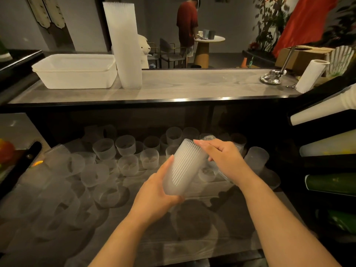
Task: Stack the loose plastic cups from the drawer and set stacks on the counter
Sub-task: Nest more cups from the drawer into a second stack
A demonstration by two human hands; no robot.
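Counter [192, 87]: pale wood-grain top with a dark front edge, running across the upper half of the view above the open drawer.
Drawer [212, 243]: wide, dark-walled, pulled out below the counter; loose plastic cups [125, 145] lie scattered over its lined floor, some upright, some tipped on their sides, thickest at the left and rear.
White bins [75, 70]: two nested rectangular plastic tubs on the counter's left end.
Tall stack [125, 45]: ribbed frosted cups nested into a tall column, standing on the counter just beside the bins and leaning slightly left.
Paper towel roll [312, 75]: tilted at the counter's right end, near a chrome fixture [272, 76].
Short stack [185, 168]: ribbed cups nested together, held tilted above the middle of the drawer, mouth toward the rear.
Left hand [159, 191]: cradles the short stack's lower end, fingers and thumb curled round it.
Right hand [221, 157]: lies over the short stack's upper end, fingers stretched along its rim.
Background: a person in a dark red shirt [186, 26] stands at a small round table [209, 38].
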